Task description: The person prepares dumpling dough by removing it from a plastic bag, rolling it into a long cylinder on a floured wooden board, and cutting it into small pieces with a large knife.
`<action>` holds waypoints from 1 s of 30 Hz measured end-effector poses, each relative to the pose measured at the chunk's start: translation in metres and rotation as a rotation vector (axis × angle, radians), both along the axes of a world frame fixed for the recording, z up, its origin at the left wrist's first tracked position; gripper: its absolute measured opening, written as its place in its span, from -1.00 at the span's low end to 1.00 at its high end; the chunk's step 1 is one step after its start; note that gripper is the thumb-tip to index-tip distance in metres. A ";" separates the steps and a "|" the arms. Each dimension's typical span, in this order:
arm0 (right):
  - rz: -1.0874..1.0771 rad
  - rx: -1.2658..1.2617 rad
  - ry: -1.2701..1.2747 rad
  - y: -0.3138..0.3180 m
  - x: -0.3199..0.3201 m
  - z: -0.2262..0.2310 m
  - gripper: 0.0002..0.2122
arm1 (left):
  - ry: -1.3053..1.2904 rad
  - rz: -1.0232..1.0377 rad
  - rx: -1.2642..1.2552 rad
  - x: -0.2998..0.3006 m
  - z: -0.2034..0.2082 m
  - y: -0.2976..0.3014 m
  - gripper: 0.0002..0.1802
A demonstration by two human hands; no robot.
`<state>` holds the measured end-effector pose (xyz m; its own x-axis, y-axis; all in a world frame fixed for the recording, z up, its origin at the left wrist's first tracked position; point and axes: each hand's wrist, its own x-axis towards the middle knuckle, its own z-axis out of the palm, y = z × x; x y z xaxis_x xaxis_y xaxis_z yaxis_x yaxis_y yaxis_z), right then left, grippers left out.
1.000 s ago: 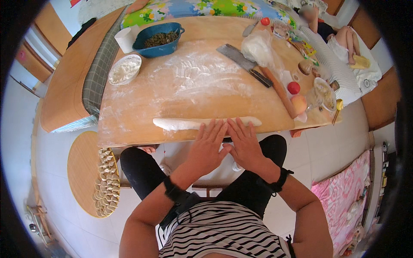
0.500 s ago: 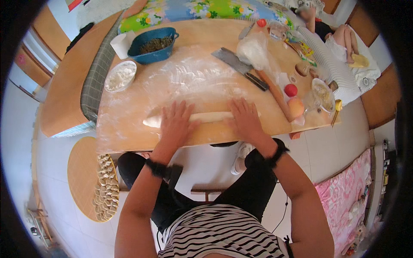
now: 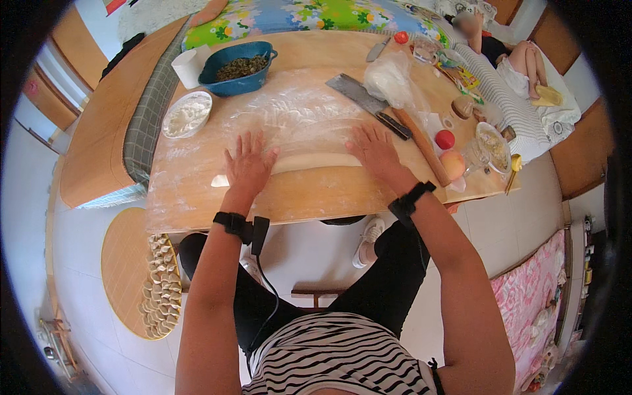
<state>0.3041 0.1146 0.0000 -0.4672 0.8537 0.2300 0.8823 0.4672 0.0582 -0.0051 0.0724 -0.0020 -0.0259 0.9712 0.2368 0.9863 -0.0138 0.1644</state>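
A long white rope of dough [image 3: 309,162] lies crosswise on the floured wooden table [image 3: 316,204]. My left hand [image 3: 249,164] presses flat over its left part, fingers spread and pointing away from me; a tip of dough pokes out to the left of the wrist. Over the right end rests my right hand [image 3: 376,153], also flat with fingers apart, hiding that end. Loose flour whitens the board beyond the dough. A cleaver [image 3: 359,93] with a dark handle and a wooden rolling pin [image 3: 421,146] lie to the right of my right hand.
At the far left stand a bowl of flour [image 3: 187,115], a blue basin of dark filling [image 3: 238,68] and a white paper roll [image 3: 189,68]. A red ball-like thing [image 3: 445,139], a peach [image 3: 452,164] and a glass bowl [image 3: 492,146] sit right. Dumplings [image 3: 162,289] line a round board lower left.
Both hands have slid away from me across the table, and the dough rope has rolled forward beneath them. My forearms are stretched farther out.
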 end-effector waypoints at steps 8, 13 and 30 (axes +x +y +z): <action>-0.002 -0.143 0.077 -0.133 0.000 0.021 -0.32 | 0.095 -0.297 -0.057 0.012 0.014 -0.139 -0.23; 0.316 -0.263 0.361 -0.167 -0.099 0.011 -0.26 | -0.038 -0.342 -0.068 0.018 0.002 -0.144 -0.15; 0.224 -0.261 0.077 -0.154 -0.052 0.028 -0.32 | 0.079 -0.256 -0.121 -0.043 0.022 -0.165 -0.19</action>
